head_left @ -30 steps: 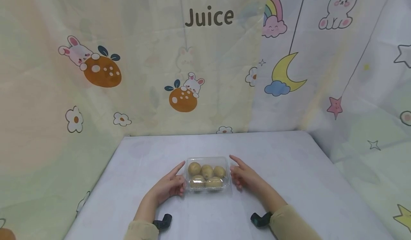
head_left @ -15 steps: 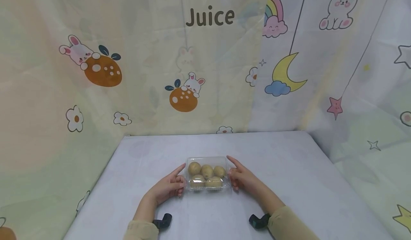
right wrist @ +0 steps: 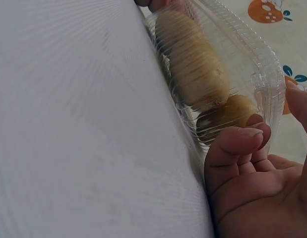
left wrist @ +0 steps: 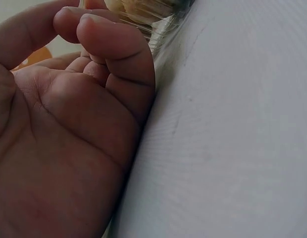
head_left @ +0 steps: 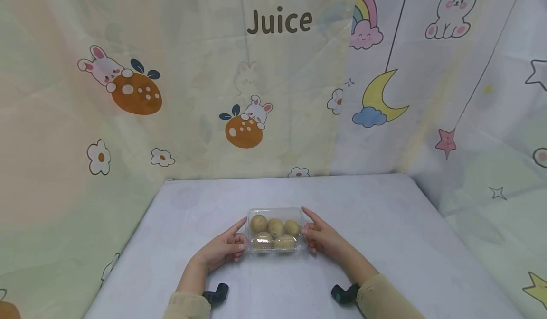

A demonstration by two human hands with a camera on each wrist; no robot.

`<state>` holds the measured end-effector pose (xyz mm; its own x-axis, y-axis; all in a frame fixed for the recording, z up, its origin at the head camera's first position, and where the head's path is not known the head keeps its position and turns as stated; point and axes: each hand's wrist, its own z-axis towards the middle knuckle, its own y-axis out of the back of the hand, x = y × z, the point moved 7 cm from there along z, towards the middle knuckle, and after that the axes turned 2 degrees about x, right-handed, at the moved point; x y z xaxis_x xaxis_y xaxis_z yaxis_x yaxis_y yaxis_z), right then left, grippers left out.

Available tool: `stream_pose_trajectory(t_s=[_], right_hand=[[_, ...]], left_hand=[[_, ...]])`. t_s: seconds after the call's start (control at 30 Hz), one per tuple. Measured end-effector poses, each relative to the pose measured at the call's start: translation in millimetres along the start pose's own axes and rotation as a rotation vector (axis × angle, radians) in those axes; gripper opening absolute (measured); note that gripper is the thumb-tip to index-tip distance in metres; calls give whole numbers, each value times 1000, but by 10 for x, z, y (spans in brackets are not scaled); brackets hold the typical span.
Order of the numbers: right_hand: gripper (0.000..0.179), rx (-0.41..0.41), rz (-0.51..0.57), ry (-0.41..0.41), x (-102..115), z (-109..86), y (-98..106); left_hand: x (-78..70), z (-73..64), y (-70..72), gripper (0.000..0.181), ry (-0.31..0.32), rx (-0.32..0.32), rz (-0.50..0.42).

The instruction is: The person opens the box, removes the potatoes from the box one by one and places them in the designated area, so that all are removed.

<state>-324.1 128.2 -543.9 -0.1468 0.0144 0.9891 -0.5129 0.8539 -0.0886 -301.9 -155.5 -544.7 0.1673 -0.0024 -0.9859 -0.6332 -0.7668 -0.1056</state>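
A clear plastic clamshell box (head_left: pixel 276 251) lies on the table with its ribbed lid down. Inside sit several oval, yellow-brown fruits or potatoes (head_left: pixel 275 227); which kind I cannot tell. My left hand (head_left: pixel 221 250) holds the box's left side, index finger stretched along the far corner and the other fingers curled. On the opposite side my right hand (head_left: pixel 326 238) grips in the same way. In the right wrist view, the right hand's fingers (right wrist: pixel 237 141) curl against the box wall. The left wrist view shows only a small part of the box (left wrist: pixel 158 32) beyond the curled left fingers.
A white-covered table (head_left: pixel 278 290) spreads around the box. Behind it hangs a printed curtain (head_left: pixel 192 81) with bunnies and oranges. Black wrist devices (head_left: pixel 217 294) are strapped near both beige sleeves.
My right hand has moved left, from just beside the box to touching its right side. The left hand has barely shifted, and the box stays in place.
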Motion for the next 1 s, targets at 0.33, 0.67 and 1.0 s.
stream_pose_trajectory(t_s=[0.33,0.67,1.0], right_hand=[[85,54,25,48,-1,0,-24],[84,35,25,38,-2,-9,-37],[84,12,0,27,-16,-7,-23]], left_hand=[[-31,-5,-14,86,2,4,18],[-9,-1,-4,89,25,-15,31],[36,23,24,78,25,-31,-4]])
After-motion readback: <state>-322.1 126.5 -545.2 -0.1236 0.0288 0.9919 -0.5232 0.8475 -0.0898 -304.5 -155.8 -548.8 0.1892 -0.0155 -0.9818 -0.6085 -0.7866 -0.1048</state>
